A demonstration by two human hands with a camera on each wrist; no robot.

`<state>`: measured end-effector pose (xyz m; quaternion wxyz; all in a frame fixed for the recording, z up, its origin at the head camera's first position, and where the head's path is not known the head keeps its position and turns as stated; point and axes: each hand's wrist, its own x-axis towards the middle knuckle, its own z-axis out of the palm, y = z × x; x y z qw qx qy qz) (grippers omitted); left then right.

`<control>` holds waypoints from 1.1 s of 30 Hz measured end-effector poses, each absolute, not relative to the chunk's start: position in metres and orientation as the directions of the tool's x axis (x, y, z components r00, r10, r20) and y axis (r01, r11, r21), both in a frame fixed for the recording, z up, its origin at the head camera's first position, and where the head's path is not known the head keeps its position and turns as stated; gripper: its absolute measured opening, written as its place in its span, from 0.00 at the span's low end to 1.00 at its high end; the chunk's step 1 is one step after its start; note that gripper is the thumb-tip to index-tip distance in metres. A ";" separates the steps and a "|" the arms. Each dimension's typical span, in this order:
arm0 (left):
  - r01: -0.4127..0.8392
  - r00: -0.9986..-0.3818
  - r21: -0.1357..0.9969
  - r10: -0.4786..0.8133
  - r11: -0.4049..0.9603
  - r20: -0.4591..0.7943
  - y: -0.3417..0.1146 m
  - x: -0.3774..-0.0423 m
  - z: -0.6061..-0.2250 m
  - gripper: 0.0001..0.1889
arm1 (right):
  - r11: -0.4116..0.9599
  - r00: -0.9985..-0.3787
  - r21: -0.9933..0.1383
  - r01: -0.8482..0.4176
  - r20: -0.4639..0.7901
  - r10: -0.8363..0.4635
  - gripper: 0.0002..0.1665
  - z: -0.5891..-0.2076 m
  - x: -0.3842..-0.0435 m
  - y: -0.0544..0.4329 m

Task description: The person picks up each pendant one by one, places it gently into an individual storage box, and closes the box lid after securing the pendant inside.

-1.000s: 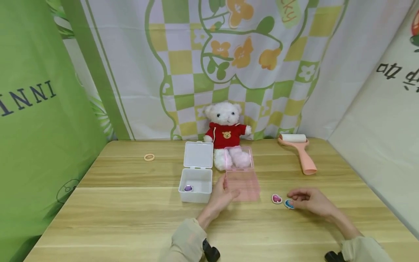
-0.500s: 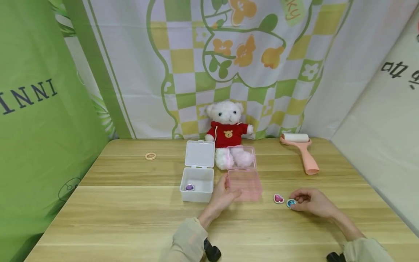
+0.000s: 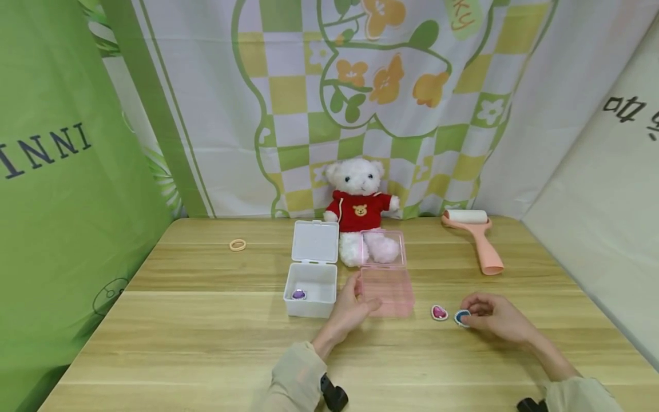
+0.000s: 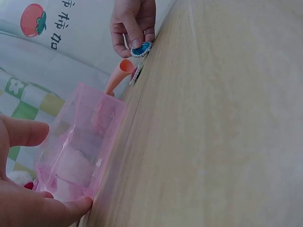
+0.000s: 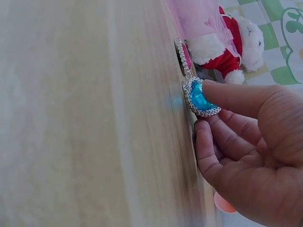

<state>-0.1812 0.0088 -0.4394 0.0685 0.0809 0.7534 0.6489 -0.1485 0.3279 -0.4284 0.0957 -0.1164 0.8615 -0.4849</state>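
My right hand (image 3: pixel 500 316) pinches a blue gem (image 5: pixel 200 98) with a silver beaded rim between thumb and fingers, tilted close over the tabletop. Just to its left lies a pink heart-shaped gem (image 3: pixel 439 312) with a similar rim. My left hand (image 3: pixel 349 307) holds the near left corner of a see-through pink box (image 3: pixel 388 292), thumb across its front and fingers along its left side. The pink lid stands up at the back. Left of that hand is a white box (image 3: pixel 310 309), lid also up, with a purple gem (image 3: pixel 298 294) inside.
Behind the boxes a white teddy bear (image 3: pixel 358 212) in a red hoodie sits against the patterned curtain. A pink-handled roller (image 3: pixel 481 243) lies at the back right. Toward the back left is a small tan ring (image 3: pixel 237 245). The wooden table (image 3: pixel 206 343) has curtains around it.
My right fingers have taken hold of the blue gem and tipped it up from lying flat. My left hand has stayed at the pink box. The head view has shifted slightly.
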 end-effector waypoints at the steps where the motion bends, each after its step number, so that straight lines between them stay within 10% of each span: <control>1: 0.032 -0.978 0.989 0.211 0.145 0.000 0.008 -0.181 -0.440 0.41 | 0.501 -0.956 -0.859 -0.100 -0.056 -0.287 0.16 -0.428 -0.149 0.327; 33: 0.034 -0.978 0.988 0.211 0.149 0.002 0.008 -0.180 -0.437 0.41 | 0.329 -0.954 -0.944 -0.028 -0.073 -0.292 0.22 -0.384 -0.173 0.292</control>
